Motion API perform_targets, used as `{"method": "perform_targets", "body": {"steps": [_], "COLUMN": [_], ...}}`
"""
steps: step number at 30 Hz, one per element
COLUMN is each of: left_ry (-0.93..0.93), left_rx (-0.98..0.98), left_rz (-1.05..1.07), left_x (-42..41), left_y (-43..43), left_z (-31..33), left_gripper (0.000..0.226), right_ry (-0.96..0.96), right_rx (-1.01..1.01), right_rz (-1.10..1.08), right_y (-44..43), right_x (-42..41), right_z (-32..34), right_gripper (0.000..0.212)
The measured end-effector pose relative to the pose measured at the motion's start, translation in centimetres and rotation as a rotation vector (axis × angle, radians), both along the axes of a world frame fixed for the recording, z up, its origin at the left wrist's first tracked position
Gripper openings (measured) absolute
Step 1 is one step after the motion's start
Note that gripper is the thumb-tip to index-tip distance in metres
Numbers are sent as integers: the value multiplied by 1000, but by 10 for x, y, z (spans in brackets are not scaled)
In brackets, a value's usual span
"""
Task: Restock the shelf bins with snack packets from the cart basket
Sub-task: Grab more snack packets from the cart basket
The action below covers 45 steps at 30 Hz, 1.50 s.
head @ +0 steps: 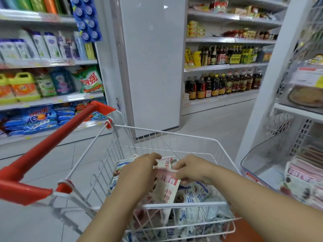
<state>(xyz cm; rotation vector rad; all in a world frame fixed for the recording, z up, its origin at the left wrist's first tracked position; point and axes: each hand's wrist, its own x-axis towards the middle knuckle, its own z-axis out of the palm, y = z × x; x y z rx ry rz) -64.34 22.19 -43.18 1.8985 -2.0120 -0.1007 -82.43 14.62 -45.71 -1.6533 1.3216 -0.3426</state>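
Packet (pixel 167 184): pink and white, raised above the heap of packets in mid-basket (pixel 183 204). Long axis steep, top end away from the near rim, bottom end toward it.
Left hand (pixel 139 172): fingers curled over the packet's top-left edge.
Right hand (pixel 192 169): pinches its upper right edge.
The hands are close together with the packet between them.
Bin (pixel 258 154): right of the basket, partly filled.

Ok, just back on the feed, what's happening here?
A person has both hands down in the white cart basket. The left hand and right hand each grip pink-and-white snack packets at the top of the pile. The clear shelf bin at right already holds a stack of packets; none is on its way there yet.
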Motion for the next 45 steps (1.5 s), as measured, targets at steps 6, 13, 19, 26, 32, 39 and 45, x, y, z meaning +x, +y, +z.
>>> {"method": "perform_targets", "body": {"steps": [6,13,19,26,32,39,45], "left_ry": [247,620,738,635,536,301,384], "left_rx": [-20,-142,-96,86,302,576,652], "left_rz": [-147,-364,-507,-565,-514,-553,-533], "left_x": [-19,-124,-227,-292,-322,-346,-356], "left_y": [-3,-20,-38,-67,-107,-126,-125], "left_z": [8,17,21,-8,-40,-69,-77], "left_gripper": [55,58,28,24,30,19,19], "right_ry": [3,108,237,318,636,943,946], "right_rx": [-645,-1054,-1099,-947,-555,-526,-471], "right_rz": [-137,-189,-302,-379,-492,-311,-306], "right_y": [29,71,90,95,99,94,92], "right_x": [-55,-144,-224,-298,-350,-351,-351], "right_z": [61,99,91,59,13,-5,-6], "right_gripper": [13,20,15,19,27,42,45]}}
